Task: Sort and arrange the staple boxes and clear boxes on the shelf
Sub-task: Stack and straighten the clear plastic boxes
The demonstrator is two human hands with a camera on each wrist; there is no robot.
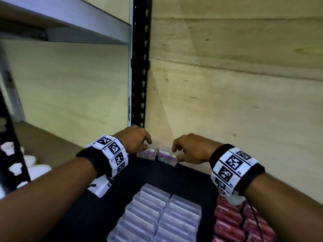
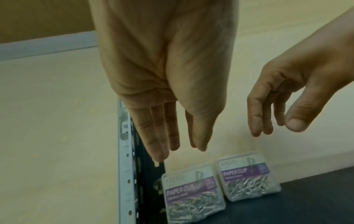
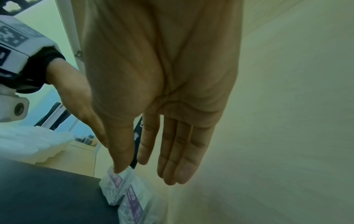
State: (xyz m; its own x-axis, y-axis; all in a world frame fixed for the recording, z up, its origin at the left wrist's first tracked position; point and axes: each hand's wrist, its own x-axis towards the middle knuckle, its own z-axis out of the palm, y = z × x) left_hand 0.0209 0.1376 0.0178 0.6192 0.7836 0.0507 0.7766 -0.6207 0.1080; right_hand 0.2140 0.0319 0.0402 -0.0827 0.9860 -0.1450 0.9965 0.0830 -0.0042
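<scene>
Two clear boxes of paper clips sit side by side at the back edge of the shelf point(image 1: 192, 173), against the wooden back wall point(image 1: 227, 84). The left box point(image 2: 193, 195) stands in the back left corner, just beside the black upright point(image 1: 140, 67); the right box point(image 2: 249, 180) is just beside it, with a narrow gap between them. Both lie flat with their purple labels up.

The left hand point(image 2: 164, 75) hangs above the left box with its fingers point(image 2: 157, 136) straight and loose, holding nothing; the wrist view shows clear air between fingertips and lid. The right hand point(image 2: 298, 84) is above the right box, fingers relaxed and slightly bent, also empty. In the right wrist view its thumb tip seems to meet a box, but the blur leaves it uncertain whether it touches.

Judging by this, the two boxes have been placed and both hands are free of them, so this pair looks done.

Much seems left. Near the front edge of the shelf stand two rows of clear boxes point(image 1: 157, 215), packed closely, and to their right a block of red boxes point(image 1: 230, 222), probably the staple boxes, running out of view at the bottom. The dark shelf between the back pair and these rows is bare. Whether the rows are already sorted or wait to be moved back cannot be told.
</scene>
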